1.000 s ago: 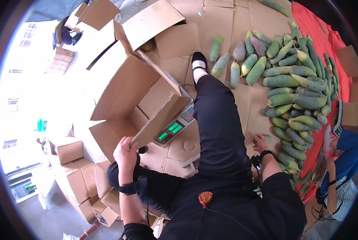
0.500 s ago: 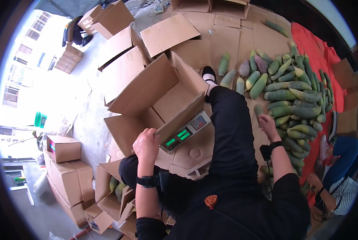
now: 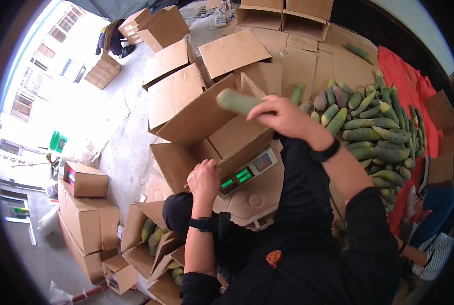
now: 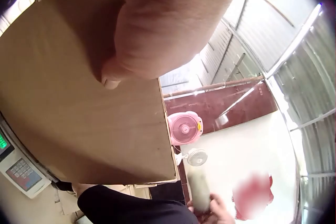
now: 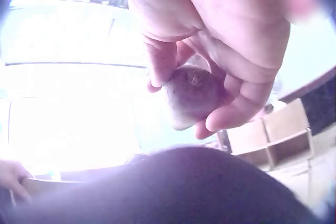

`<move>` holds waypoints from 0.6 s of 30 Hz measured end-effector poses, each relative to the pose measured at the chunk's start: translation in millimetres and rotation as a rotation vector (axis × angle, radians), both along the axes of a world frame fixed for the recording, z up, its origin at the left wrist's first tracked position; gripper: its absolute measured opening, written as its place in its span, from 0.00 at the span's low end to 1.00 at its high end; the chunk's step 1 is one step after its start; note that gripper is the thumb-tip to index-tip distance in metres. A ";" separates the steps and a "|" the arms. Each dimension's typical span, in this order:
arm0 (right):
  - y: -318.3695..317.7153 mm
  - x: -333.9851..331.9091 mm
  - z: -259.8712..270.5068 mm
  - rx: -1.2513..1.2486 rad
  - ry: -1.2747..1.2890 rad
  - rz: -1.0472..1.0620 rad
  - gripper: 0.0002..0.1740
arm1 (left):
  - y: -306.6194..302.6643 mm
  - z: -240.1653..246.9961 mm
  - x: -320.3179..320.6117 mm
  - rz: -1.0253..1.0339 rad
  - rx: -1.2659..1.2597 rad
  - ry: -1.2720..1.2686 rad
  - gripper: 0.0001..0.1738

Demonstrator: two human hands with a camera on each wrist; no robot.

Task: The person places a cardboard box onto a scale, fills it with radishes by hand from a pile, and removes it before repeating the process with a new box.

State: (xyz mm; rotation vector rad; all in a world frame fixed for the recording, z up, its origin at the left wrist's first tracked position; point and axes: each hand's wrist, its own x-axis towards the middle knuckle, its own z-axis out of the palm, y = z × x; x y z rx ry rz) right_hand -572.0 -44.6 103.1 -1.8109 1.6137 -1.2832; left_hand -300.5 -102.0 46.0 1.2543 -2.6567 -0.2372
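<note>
My right hand (image 3: 290, 119) grips one end of a long green radish (image 3: 234, 102) and holds it up over an open cardboard box (image 3: 186, 119). The right wrist view shows thumb and fingers curled round the blunt end of the radish (image 5: 191, 98). At the near corner of the box, my left hand (image 3: 203, 180) holds the top edge of its side wall. In the left wrist view the thumb (image 4: 118, 74) presses against the face of that wall. The box stands on a digital scale (image 3: 250, 173) with a lit green display. Its visible inside shows bare cardboard.
Many green radishes (image 3: 361, 134) are heaped at the right on cardboard and a red sheet (image 3: 404, 66). Closed boxes (image 3: 176, 94) stand beyond the open one. Boxes holding radishes (image 3: 148, 229) sit at lower left. Another person (image 3: 435, 254) is at the far right.
My right hand has picked up a radish beside the heap and carried it left and up to the box. The left hand keeps its hold on the box edge. The head view has shifted.
</note>
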 end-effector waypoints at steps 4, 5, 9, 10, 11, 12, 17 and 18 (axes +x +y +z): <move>-52.9 51.5 -29.7 0.272 0.099 0.193 0.07 | 1.0 -0.4 -0.7 0.001 -0.017 0.004 0.07; -61.1 63.4 -38.6 0.300 0.102 0.214 0.07 | 1.5 -1.7 -0.3 -0.004 -0.023 0.002 0.07; -85.5 99.7 -72.6 0.534 0.152 0.318 0.09 | 1.6 -2.7 -0.5 0.015 -0.038 -0.028 0.08; -87.0 105.5 -75.2 0.590 0.184 0.355 0.09 | 2.4 -2.8 -1.0 0.009 -0.059 -0.031 0.09; -89.3 109.5 -77.3 0.648 0.215 0.388 0.10 | 2.0 -3.4 -1.3 0.000 -0.055 -0.032 0.09; -93.4 113.3 -82.9 0.656 0.209 0.377 0.10 | 1.6 -4.4 -0.7 0.002 -0.064 -0.006 0.10; -95.3 113.7 -94.7 0.486 0.343 0.332 0.10 | 1.1 -6.3 -0.1 -0.013 -0.082 0.022 0.10; -91.3 113.3 -94.9 0.479 0.289 0.250 0.10 | 1.4 -7.3 -0.6 -0.003 -0.075 0.002 0.10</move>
